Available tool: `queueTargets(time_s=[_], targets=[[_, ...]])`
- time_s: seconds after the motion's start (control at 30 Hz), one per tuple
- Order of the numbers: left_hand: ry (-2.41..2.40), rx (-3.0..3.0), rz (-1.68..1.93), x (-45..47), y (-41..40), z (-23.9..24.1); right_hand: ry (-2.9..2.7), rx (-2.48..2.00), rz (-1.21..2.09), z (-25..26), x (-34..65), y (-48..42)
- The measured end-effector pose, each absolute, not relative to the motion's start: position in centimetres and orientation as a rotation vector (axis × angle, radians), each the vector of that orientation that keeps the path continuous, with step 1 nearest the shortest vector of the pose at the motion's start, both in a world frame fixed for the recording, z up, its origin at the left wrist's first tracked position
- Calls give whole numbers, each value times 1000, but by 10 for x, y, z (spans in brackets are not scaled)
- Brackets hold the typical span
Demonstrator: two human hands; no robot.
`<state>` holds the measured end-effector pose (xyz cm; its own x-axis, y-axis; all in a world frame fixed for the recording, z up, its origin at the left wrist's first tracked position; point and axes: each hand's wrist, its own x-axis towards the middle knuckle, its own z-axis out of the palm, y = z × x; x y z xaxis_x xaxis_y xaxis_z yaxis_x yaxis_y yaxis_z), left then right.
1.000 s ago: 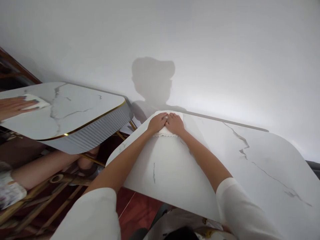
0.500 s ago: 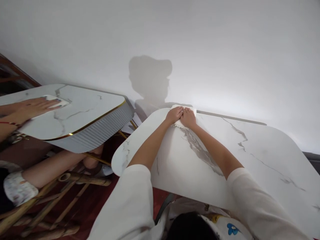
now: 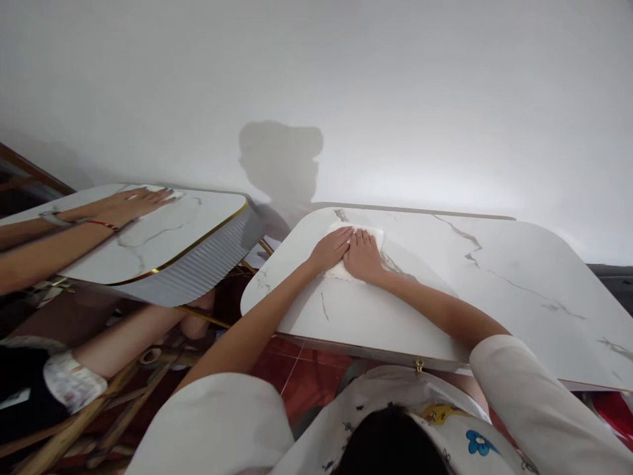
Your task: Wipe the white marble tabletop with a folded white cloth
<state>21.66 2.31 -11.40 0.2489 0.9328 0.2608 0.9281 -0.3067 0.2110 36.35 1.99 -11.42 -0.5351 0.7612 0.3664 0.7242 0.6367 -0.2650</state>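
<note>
My left hand (image 3: 331, 251) lies flat on a white cloth (image 3: 341, 272), fingers stretched out together and angled to the right. Beside it my right hand (image 3: 364, 256) also presses flat on the cloth, fingers pointing away from me. The fingertips of both hands meet near the middle of the cloth. Under it is a white marble-patterned table (image 3: 425, 254) with rounded corners. Part of the cloth is hidden beneath my hands; whether it is cloth or thick paper I cannot tell.
At the left, another person's hands (image 3: 143, 201) rest on a white piece on a second marble-patterned table (image 3: 163, 231) with a gold edge. Bamboo chair parts (image 3: 113, 422) stand below. A white wall (image 3: 435, 99) rises behind both tables. A small brass knob (image 3: 419, 366) sits under the near edge.
Both my hands and the cloth have slid from the table's far edge toward me. The other person's hands have moved right and away across their table. My view has shifted slightly.
</note>
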Motion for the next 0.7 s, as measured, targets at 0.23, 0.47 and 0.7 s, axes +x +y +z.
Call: queueTargets(time_s=[0.23, 0.47, 0.7], targets=[[2026, 2425, 484, 189, -69, -116, -2522, -975, 181, -108, 342, -50], [2188, 2372, 498, 210, -118, -120, -2586, -829, 261, -106, 361, -85], [2160, 2380, 550, 275, -90, -119, -2589, -880, 238, -112, 417, -62]])
